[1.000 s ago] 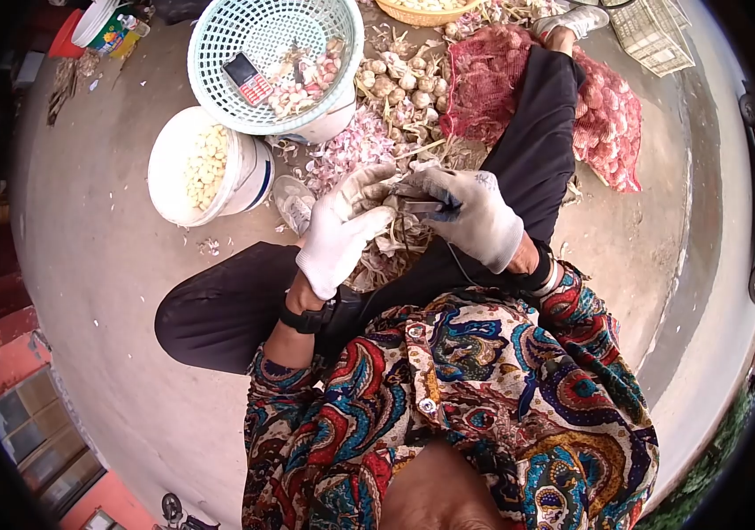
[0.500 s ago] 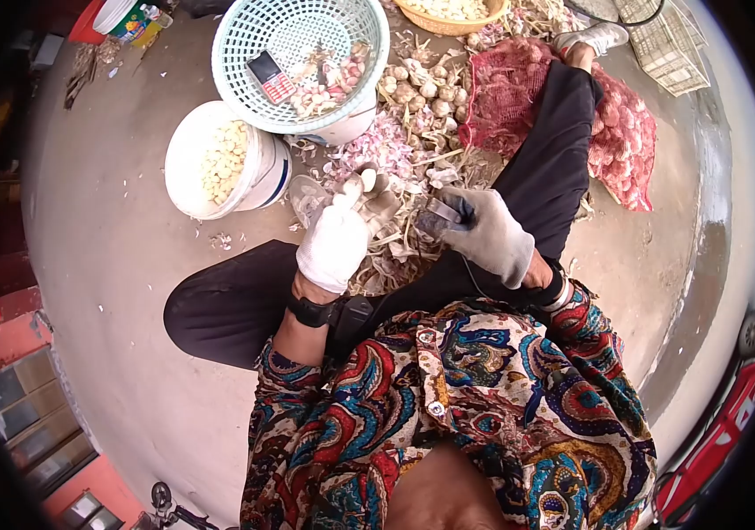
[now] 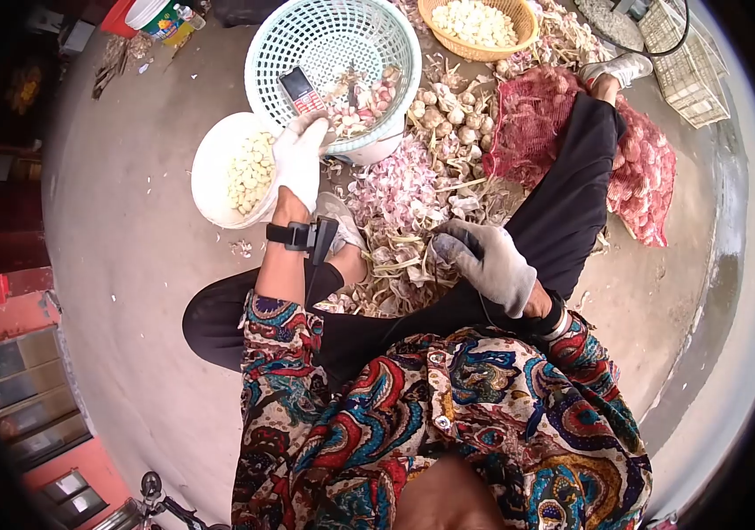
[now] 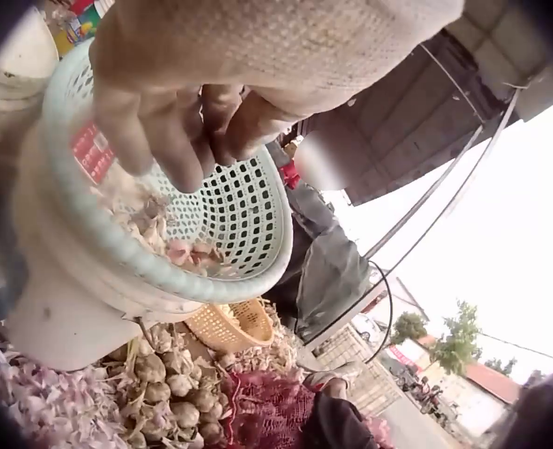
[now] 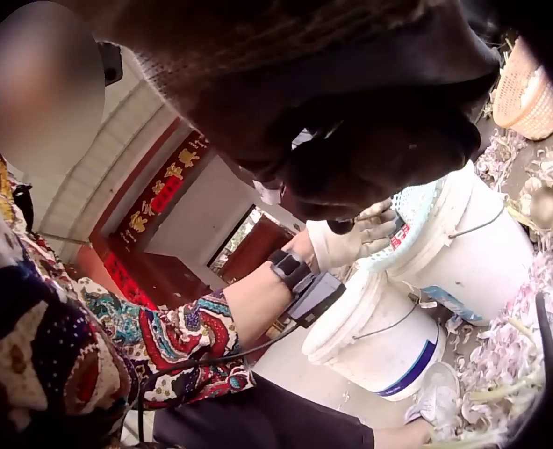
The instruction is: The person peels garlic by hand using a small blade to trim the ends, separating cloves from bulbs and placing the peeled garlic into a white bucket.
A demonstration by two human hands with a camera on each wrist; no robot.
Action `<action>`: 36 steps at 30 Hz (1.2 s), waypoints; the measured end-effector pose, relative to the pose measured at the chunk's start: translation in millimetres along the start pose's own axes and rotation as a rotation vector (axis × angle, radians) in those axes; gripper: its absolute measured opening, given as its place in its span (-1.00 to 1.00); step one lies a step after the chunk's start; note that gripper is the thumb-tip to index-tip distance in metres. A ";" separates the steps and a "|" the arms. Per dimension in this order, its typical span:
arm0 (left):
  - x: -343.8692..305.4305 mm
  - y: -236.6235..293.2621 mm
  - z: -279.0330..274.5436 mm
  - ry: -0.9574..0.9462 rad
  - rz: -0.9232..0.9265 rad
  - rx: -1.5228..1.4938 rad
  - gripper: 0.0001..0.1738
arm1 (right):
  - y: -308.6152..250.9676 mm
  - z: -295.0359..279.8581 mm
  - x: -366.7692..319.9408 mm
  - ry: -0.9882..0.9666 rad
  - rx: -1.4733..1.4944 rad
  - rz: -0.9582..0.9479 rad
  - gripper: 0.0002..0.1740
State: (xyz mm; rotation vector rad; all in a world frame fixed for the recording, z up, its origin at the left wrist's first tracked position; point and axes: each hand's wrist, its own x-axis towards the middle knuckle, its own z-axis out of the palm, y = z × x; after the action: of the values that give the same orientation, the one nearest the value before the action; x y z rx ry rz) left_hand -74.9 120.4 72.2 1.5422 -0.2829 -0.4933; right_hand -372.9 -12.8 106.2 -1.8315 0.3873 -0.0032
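Note:
My left hand, in a white glove, is at the near edge of a pale green plastic basket. In the left wrist view its fingers hang loosely bent over the basket, with nothing seen between them. Inside the basket lie unpeeled garlic cloves and a phone. Beside this hand stands a white bucket of peeled cloves. My gloved right hand, its fingers curled, holds a small flat metal tool over the garlic skins; most of the tool is hidden.
Garlic bulbs lie heaped beyond pinkish skins. Red mesh sacks of garlic lie by the right leg. A yellow basket of peeled cloves and a pale crate stand farther off.
The left hand has left its place beside the right hand and moved forward and left to the basket. The right hand stays over the skins, apart from it. The head view has shifted slightly.

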 end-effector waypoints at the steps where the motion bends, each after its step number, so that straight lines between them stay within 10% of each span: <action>1: 10.2 -5.8 8.8 -0.036 0.039 0.147 -0.71 | -3.8 -1.4 -1.5 -0.018 -0.015 0.043 -0.62; 4: 48.3 -26.9 20.6 -0.080 0.220 0.798 -0.64 | 8.2 -0.3 -3.1 0.014 -0.042 0.086 -0.66; 13: 110.0 -37.1 35.9 -0.190 0.291 1.413 -0.59 | 20.9 -5.1 -0.6 0.030 -0.075 0.169 -0.57; 16: 126.2 20.5 46.1 -0.649 -0.413 0.911 -0.58 | 28.1 -7.3 9.1 0.037 -0.009 0.181 -0.58; 17: 91.8 -32.1 54.8 -0.290 0.356 1.551 -0.55 | 29.4 -7.2 11.1 0.052 0.030 0.174 -0.59; 18: 94.0 -38.3 53.5 -0.299 0.357 1.553 -0.55 | 22.0 -12.7 13.7 0.000 0.005 0.246 -0.56; 21: 90.1 -24.4 47.4 -0.281 0.440 1.406 -0.57 | 18.0 -7.1 9.2 0.086 0.110 0.168 -0.53; 29: 50.5 -11.7 21.4 -0.417 -0.428 -0.443 -0.75 | 12.9 -17.3 16.0 0.253 0.174 0.076 -0.61; 36: -58.2 4.0 64.7 -0.527 -0.472 -0.611 -0.80 | -3.6 -14.2 16.1 0.277 0.046 0.045 -0.61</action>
State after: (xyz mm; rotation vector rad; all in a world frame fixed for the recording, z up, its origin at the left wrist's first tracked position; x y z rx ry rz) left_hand -155.7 90.8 85.3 0.8505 -0.1417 -1.2401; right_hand -359.6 -29.4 110.6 -1.7802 0.6181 -0.2350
